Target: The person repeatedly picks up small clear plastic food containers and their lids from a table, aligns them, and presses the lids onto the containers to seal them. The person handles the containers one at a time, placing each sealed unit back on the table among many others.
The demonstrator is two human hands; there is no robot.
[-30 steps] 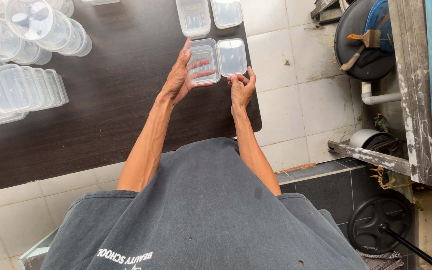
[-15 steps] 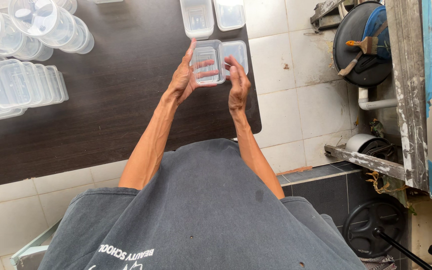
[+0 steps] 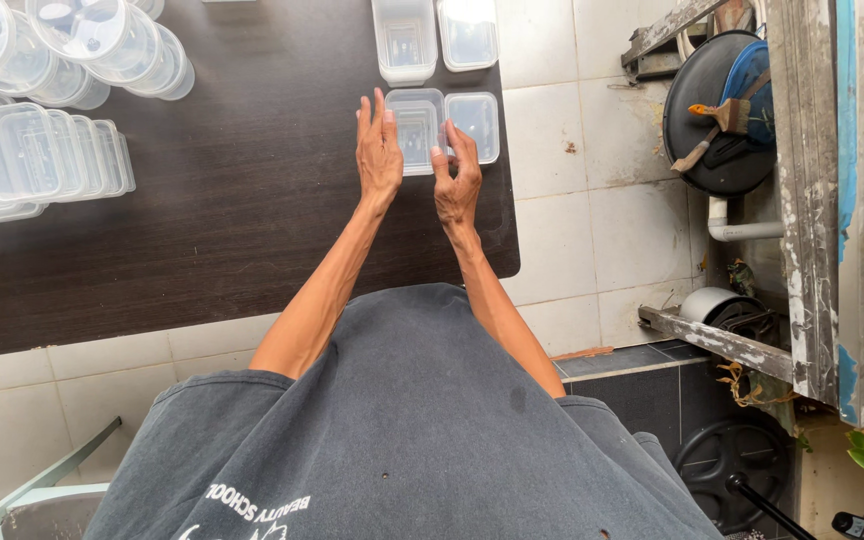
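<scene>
Fingers (image 3: 449,160) flank upright container (image 3: 418,130), long axis away.

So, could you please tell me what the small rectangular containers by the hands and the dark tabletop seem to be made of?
The small rectangular containers look like thin clear plastic, slightly frosted: the dark surface shows through their walls. The tabletop looks like dark brown wood or wood-look laminate, matte, with fine streaked grain; which of the two is unclear.

Dark grey short-sleeved T-shirt, white print, bare forearms
</scene>
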